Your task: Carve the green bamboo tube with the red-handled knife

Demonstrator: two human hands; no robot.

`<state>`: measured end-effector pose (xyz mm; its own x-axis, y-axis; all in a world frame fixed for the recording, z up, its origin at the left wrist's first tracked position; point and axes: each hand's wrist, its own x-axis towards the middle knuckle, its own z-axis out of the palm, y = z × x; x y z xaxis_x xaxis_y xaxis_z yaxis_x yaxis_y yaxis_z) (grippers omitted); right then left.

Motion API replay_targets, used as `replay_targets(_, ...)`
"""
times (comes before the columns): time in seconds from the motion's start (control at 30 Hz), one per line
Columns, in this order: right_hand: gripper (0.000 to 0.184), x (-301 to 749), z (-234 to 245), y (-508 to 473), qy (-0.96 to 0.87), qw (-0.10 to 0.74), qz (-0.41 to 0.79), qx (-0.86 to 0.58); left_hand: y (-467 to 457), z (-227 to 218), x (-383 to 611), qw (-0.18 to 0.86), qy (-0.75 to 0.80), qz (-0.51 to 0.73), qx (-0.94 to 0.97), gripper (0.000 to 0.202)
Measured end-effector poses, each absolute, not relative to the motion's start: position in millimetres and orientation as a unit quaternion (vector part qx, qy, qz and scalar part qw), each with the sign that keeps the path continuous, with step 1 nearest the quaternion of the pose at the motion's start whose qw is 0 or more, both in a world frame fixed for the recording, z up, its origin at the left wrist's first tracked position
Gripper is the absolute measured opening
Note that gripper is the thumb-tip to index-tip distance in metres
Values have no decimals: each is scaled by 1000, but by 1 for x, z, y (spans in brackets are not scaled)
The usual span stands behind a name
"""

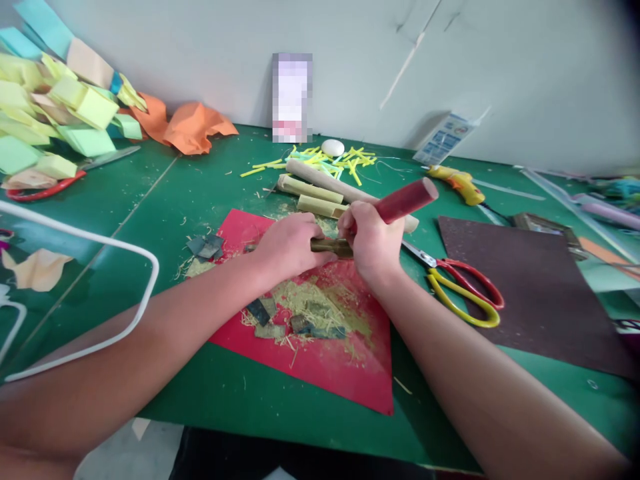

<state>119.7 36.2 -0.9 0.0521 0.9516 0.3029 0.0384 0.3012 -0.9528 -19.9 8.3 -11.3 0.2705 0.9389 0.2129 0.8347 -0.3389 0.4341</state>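
Brown and narrow, the stick [330,247] lies crosswise before me, its long axis running left to right over the red sheet [367,377]. A strip of green worktop [250,393] separates that sheet from the near edge; scissors [465,290] bound my room rightward. My left grip [287,243] pinches the stick between thumb and fingers; my right grip [375,247], at its right end, wraps a red handle [407,200] slanting up and right.
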Motion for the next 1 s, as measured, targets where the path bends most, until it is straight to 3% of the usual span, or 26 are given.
replay_targets(0.63,28,118,0,33,-548,595,420,-411,9,-11,-21,118,547,196,805,31)
replay_targets(1.0,29,119,3,26,-555,602,423,-388,-6,-11,-31,31,521,194,831,22)
